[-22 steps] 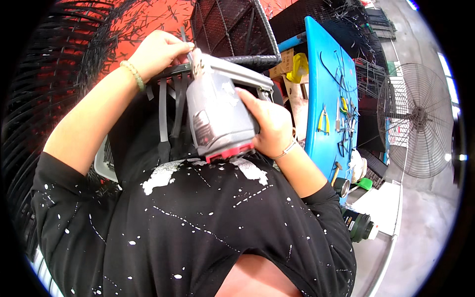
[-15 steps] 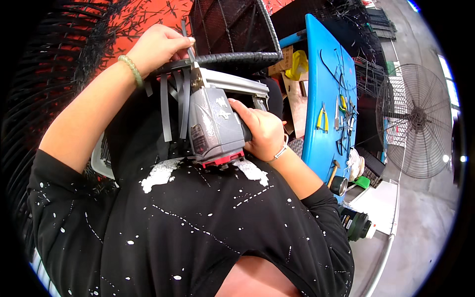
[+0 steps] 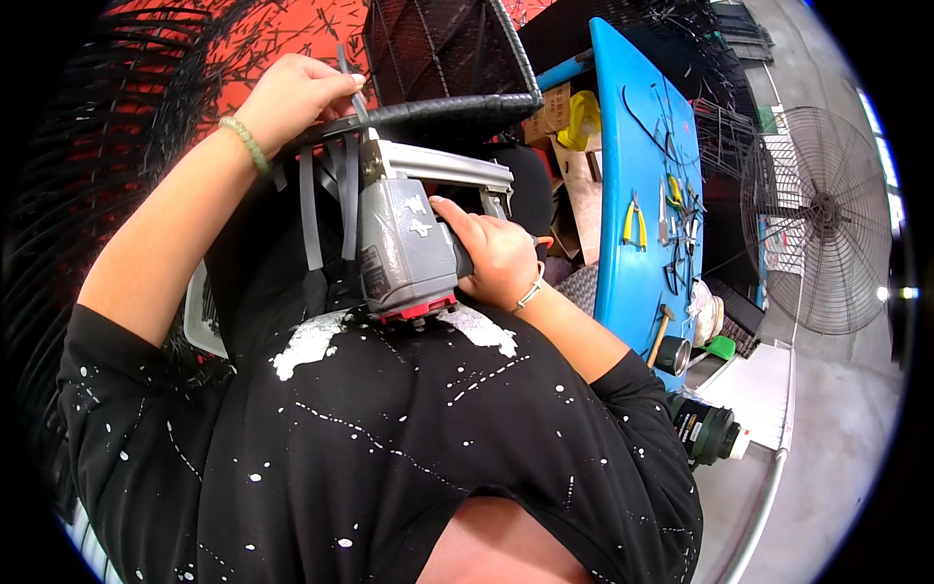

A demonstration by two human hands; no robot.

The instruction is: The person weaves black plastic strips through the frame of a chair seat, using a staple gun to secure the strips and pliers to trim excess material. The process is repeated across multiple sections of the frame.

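My left hand point(image 3: 300, 97) is closed, with thumb and fingertips pinching a flat grey strip point(image 3: 352, 83) at the edge of a black woven wicker piece point(image 3: 443, 54). Wrapped around the handle of a grey staple gun point(image 3: 404, 243) is my right hand point(image 3: 498, 261). The gun's nose is close to the woven edge, just below the pinched strip; whether it touches cannot be seen. Its silver magazine point(image 3: 448, 161) extends to the right, and its red-trimmed end faces my chest. More grey strips point(image 3: 310, 209) hang loose left of the gun.
On the right stands a blue table point(image 3: 623, 292) with yellow-handled pliers point(image 3: 634, 224), a hammer point(image 3: 661, 336) and other hand tools. Beyond it is a large fan point(image 3: 825, 209). Black strip scraps litter the red floor point(image 3: 292, 34); black curved rods point(image 3: 88, 195) line the left.
The whole view has shifted slightly, so the hands, gun and woven piece appear a little farther left. Both grips stay the same, and the gun's nose remains by the woven edge.
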